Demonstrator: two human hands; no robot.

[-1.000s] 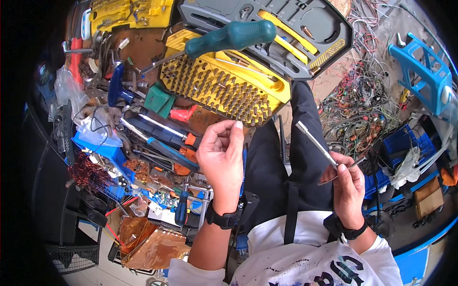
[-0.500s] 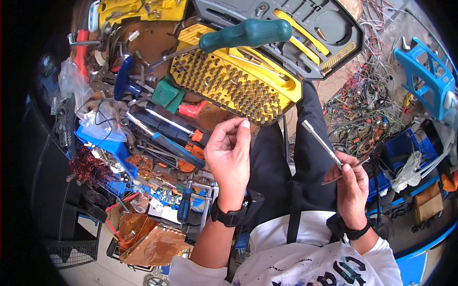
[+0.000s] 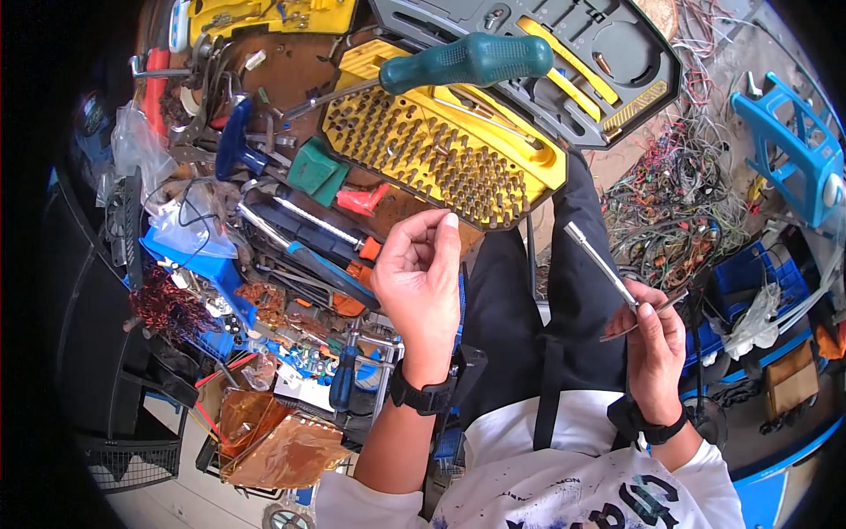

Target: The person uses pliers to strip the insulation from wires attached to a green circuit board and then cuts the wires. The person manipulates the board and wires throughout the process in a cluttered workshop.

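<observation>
My left hand (image 3: 418,275) is closed in a pinch, thumb against forefinger, just below the near edge of a yellow bit tray (image 3: 432,145). Whatever the fingertips hold, if anything, is hidden. Rows of small metal bits stand upright in the tray. In my right hand (image 3: 656,339), over to the right above my thigh, is a T-shaped metal socket wrench (image 3: 601,263). Its bright shaft points up and left, while its thin crossbar passes through my fingers. Above the tray sits a large teal-handled screwdriver (image 3: 467,63), its shaft toward the left.
The tray's grey case lid (image 3: 639,53) lies open beyond it. Left are a blue-handled tool (image 3: 236,145), a green piece (image 3: 315,172), a blue bin (image 3: 198,264) and many loose tools. Tangled wires (image 3: 661,207) and a blue plastic stool (image 3: 793,145) are at right.
The view has shifted slightly, so the tray and lid appear a little farther right. My left hand has drawn slightly away from the tray, still pinched. My right hand keeps its hold on the wrench.
</observation>
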